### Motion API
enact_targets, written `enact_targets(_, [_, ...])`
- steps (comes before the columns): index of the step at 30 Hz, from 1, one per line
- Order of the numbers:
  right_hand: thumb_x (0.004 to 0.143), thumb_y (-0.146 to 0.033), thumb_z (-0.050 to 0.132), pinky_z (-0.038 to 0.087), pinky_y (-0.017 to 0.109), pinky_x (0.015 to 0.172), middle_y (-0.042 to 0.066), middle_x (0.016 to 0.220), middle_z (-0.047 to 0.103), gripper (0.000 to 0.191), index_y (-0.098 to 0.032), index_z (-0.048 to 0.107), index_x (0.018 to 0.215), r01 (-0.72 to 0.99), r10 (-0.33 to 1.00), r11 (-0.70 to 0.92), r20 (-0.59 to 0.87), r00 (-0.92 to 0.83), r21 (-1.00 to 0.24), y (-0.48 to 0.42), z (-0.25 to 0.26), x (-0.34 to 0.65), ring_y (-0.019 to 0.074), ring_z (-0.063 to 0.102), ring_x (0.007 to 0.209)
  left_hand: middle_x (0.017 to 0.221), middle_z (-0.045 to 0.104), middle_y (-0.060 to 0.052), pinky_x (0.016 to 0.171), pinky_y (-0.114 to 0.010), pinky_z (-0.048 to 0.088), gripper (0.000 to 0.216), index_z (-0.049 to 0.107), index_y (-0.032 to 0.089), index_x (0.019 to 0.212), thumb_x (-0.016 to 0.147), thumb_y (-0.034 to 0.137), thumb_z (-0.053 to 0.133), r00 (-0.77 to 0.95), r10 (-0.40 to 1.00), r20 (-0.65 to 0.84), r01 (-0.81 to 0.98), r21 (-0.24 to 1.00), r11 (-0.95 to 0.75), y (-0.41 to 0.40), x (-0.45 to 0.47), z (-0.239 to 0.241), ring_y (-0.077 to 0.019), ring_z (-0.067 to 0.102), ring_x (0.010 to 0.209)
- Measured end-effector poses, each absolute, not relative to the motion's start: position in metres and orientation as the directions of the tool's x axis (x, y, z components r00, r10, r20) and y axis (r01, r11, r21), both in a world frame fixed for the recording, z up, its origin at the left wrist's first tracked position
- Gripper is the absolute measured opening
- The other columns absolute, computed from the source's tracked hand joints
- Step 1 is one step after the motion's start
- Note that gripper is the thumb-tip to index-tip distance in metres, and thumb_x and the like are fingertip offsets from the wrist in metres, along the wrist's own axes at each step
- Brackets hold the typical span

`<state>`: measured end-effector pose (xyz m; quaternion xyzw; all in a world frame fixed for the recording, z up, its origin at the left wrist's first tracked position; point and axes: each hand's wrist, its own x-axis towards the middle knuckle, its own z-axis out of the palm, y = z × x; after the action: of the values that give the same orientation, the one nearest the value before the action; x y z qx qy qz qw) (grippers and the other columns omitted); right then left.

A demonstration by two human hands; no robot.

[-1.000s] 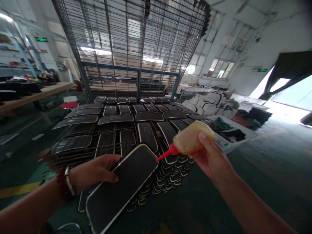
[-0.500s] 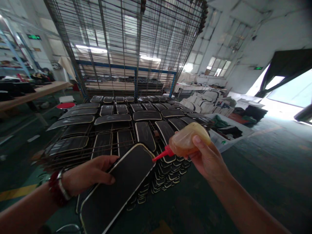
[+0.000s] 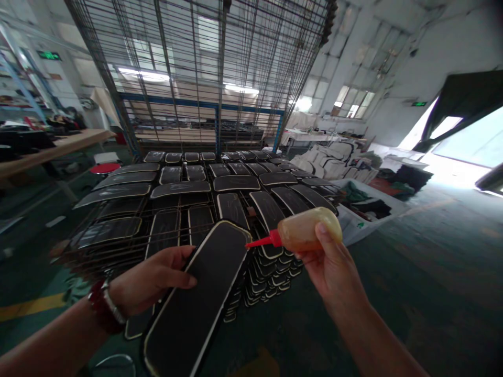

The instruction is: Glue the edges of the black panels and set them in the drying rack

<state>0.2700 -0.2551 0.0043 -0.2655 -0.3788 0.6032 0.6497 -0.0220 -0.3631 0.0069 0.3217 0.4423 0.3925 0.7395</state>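
Note:
My left hand [image 3: 159, 275] grips the left edge of a long black panel [image 3: 196, 303] with rounded corners and a pale line along its rim. The thumb lies on the panel's face, and the other fingers are partly hidden behind it. In my right hand [image 3: 330, 262] is a translucent squeeze bottle [image 3: 310, 229] of amber liquid, tipped almost level. Its red nozzle [image 3: 261, 242] points left, with the tip at the panel's upper right edge. Behind the panel, similar black panels [image 3: 238, 183] lie in rows on a wire rack.
Tall wire grids [image 3: 188, 57] rise at the back of the rack. To the right stands a white bin [image 3: 359, 230] holding dark and green cloth, with stacked white pieces [image 3: 324, 159] beyond. A table [image 3: 58, 149] and red stool [image 3: 105, 168] are at left.
The panel has shifted slightly up and turned steeper in my left hand. The bottle has swung closer to level, and its nozzle tip sits a little higher along the panel's edge.

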Motion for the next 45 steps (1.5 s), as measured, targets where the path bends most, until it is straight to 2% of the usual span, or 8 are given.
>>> enact_targets(10, [0.079,-0.040,0.093,0.057,0.019,0.045,0.007,0.086,0.070,0.034,-0.016,0.075,0.094,-0.564,0.992,0.052,0.106,-0.065,-0.824,-0.283,-0.007,0.265,0.0198,0.067,0.069,0.105,0.081,-0.015,0.079,-0.037,0.065,0.043,0.074,0.014,0.110,0.067,0.008,0.082,0.268,0.879,-0.395,-0.367,0.801,0.473,-0.360,-0.018,0.007,-0.0258,0.078,0.084])
enact_targets(14, [0.080,-0.042,0.091,0.057,0.019,0.051,0.012,0.102,0.072,0.035,-0.018,0.075,0.098,-0.555,0.990,-0.007,0.074,-0.124,-0.832,-0.292,-0.014,0.263,0.0262,0.070,0.088,0.101,0.081,-0.016,0.075,-0.036,0.065,0.042,0.074,0.013,0.106,0.065,0.007,0.083,0.242,0.884,-0.400,-0.376,0.801,0.465,-0.360,-0.017,0.008,-0.0257,0.079,0.080])
enact_targets(18, [0.083,-0.041,0.089,0.058,0.021,0.053,0.016,0.113,0.071,0.040,-0.018,0.074,0.112,-0.559,0.984,-0.039,0.065,-0.166,-0.828,-0.300,-0.021,0.262,0.0252,0.070,0.088,0.100,0.081,-0.017,0.072,-0.035,0.065,0.041,0.074,0.012,0.106,0.066,0.007,0.081,0.219,0.888,-0.405,-0.378,0.804,0.459,-0.360,-0.018,0.005,-0.0251,0.078,0.079])
enact_targets(24, [0.083,-0.041,0.088,0.056,0.021,0.049,0.014,0.108,0.072,0.037,-0.020,0.073,0.109,-0.552,0.972,-0.074,0.062,-0.225,-0.831,-0.314,-0.023,0.260,0.0244,0.070,0.082,0.101,0.081,-0.017,0.073,-0.036,0.064,0.045,0.071,0.012,0.110,0.066,0.006,0.079,0.170,0.888,-0.426,-0.384,0.802,0.458,-0.358,-0.020,0.003,-0.0262,0.078,0.081])
enact_targets(28, [0.083,-0.042,0.087,0.055,0.023,0.048,0.014,0.106,0.072,0.038,-0.021,0.071,0.111,-0.530,0.969,-0.083,0.057,-0.242,-0.844,-0.318,-0.029,0.262,0.0262,0.069,0.081,0.094,0.082,-0.015,0.072,-0.035,0.064,0.039,0.072,0.011,0.103,0.065,0.003,0.077,0.123,0.896,-0.427,-0.400,0.805,0.439,-0.357,-0.018,0.006,-0.0251,0.078,0.076])
enact_targets(33, [0.088,-0.039,0.083,0.058,0.026,0.054,0.014,0.116,0.069,0.041,-0.024,0.067,0.122,-0.501,0.956,-0.094,0.063,-0.288,-0.861,-0.322,-0.043,0.269,0.0289,0.069,0.091,0.088,0.081,-0.014,0.070,-0.034,0.063,0.034,0.073,0.010,0.101,0.068,0.001,0.072,0.096,0.906,-0.413,-0.419,0.809,0.413,-0.356,-0.018,0.011,-0.0241,0.077,0.073])
enact_targets(40, [0.081,-0.040,0.089,0.059,0.029,0.056,0.015,0.109,0.070,0.056,-0.025,0.065,0.129,-0.500,0.964,-0.133,0.005,-0.265,-0.856,-0.326,-0.051,0.272,0.0327,0.067,0.098,0.091,0.081,-0.014,0.072,-0.035,0.064,0.038,0.072,0.010,0.110,0.074,0.000,0.067,0.001,0.904,-0.428,-0.416,0.822,0.390,-0.353,-0.022,0.011,-0.0237,0.078,0.074])
enact_targets(45, [0.081,-0.039,0.089,0.061,0.031,0.060,0.015,0.110,0.071,0.056,-0.024,0.065,0.129,-0.511,0.972,-0.111,0.015,-0.236,-0.852,-0.327,-0.055,0.273,0.0336,0.068,0.100,0.086,0.081,-0.013,0.068,-0.035,0.065,0.038,0.069,0.009,0.112,0.076,-0.003,0.063,-0.126,0.873,-0.471,-0.461,0.807,0.369,-0.352,-0.021,0.015,-0.0243,0.078,0.070])
